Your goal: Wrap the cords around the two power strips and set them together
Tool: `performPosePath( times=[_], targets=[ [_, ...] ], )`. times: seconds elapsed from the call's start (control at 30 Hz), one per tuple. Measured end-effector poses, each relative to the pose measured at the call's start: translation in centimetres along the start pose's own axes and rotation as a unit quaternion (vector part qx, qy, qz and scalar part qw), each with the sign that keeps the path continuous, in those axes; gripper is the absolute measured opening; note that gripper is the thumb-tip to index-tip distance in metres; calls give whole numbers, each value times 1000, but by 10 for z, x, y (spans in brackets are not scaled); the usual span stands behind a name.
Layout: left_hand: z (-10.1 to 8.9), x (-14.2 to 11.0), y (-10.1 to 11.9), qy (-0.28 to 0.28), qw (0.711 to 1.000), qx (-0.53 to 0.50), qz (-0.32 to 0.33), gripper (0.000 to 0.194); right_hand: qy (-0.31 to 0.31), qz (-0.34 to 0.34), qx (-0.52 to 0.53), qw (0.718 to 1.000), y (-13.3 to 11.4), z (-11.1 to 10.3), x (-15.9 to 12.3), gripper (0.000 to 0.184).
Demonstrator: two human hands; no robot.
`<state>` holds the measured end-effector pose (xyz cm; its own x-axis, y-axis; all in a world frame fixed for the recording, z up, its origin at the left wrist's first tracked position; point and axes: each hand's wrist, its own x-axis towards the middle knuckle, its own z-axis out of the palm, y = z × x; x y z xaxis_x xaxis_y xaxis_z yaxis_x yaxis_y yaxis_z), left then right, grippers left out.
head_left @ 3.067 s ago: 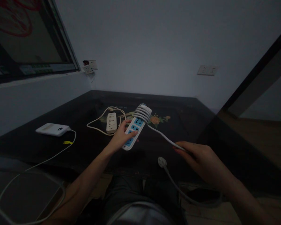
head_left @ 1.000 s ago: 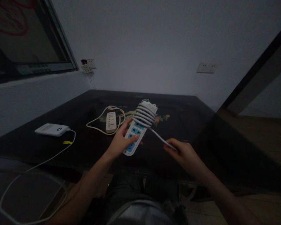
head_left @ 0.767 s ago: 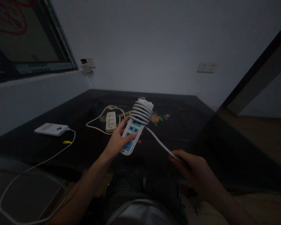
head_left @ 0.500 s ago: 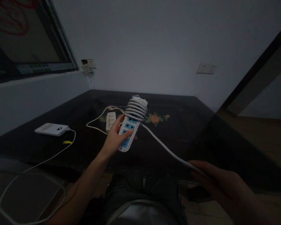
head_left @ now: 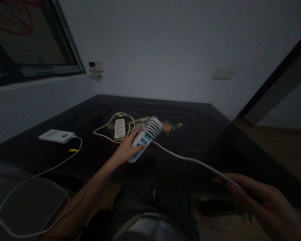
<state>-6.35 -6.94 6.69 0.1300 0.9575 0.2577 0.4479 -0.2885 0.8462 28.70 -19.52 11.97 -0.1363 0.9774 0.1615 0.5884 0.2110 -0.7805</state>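
Observation:
My left hand [head_left: 126, 147] grips the lower end of a white power strip [head_left: 142, 142] with blue sockets, thumb across its face. Several turns of its white cord [head_left: 153, 129] are wound around the far end of the strip. From those turns the cord runs right, sagging slightly, to my right hand [head_left: 256, 194], whose thumb and fingers pinch it at the lower right. Where the cord goes past that hand is hard to make out. Beyond the left hand, a smaller white power strip [head_left: 119, 130] lies on the dark table [head_left: 190, 134], its own cord looped around it.
A white power bank [head_left: 57, 136] lies on the table's left side, its thin cable [head_left: 55, 167] with a yellow tag [head_left: 73, 150] running off the near edge. Wall sockets [head_left: 223, 74] sit behind the table, and a window [head_left: 37, 36] is at left.
The held power strip has tilted further right and its wound end has dropped lower. My right hand has moved right, with more cord showing between the hands.

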Motion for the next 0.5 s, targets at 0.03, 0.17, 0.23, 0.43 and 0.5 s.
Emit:
performPosePath(
  times=[0.03, 0.17, 0.23, 0.43, 0.5],
  targets=[
    [3, -1, -1, -22, 999, 30, 3, 73, 35, -47, -40, 998, -5, -2, 2, 30],
    [18, -7, 2, -127, 989, 76, -4, 73, 162, -200, -141, 956, -33, 0, 16, 19],
    [25, -11, 6, -174, 983, 60, -9, 74, 171, -258, -169, 936, -48, 6, 28, 18],
    [31, -12, 16, -254, 963, 85, 10, 68, 127, -383, -145, 903, -83, 28, 89, 18],
    [28, -9, 15, -256, 960, 111, 12, 68, 97, -392, -116, 907, -85, 34, 110, 18]
  ],
)
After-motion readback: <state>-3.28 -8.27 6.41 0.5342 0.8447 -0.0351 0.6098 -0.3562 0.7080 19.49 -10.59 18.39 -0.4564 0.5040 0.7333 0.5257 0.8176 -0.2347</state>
